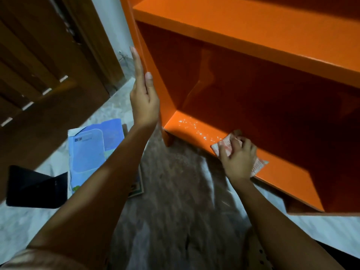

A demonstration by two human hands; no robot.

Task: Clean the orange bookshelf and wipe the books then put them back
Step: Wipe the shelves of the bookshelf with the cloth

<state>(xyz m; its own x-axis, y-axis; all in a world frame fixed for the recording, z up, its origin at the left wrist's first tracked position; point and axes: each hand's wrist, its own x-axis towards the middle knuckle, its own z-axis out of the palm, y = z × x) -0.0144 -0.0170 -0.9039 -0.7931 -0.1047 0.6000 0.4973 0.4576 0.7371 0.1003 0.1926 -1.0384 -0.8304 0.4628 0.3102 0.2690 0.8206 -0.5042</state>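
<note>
Through the head camera I saw the orange bookshelf (233, 26) right in front of both hands, its compartments bare of books. The left hand (143, 98) lay flat against the left side panel (153, 61), fingers straight and pointing up along the panel's outer face and the thumb on its front edge, so it was open and holding nothing. The right hand (238, 158) was lower and well apart from the left, down on the bottom shelf board (282, 172) near its front edge. Its fingers were curled over a pale cloth with a reddish print (224, 147) and pressed it onto the board; corners of the cloth stuck out on either side of the hand. Just beyond the cloth, between the two hands, a scatter of white specks (194, 127) sat on the same board. The blue-covered books (87, 152) lay in a loose pile on the floor, outside the shelf, below the left hand and partly hidden behind the left forearm. Farther out on that side a flat black object (33, 188) rested on the floor, and a brown wooden door (39, 75) stood above it. The frame was too soft for me to read the book covers.
</note>
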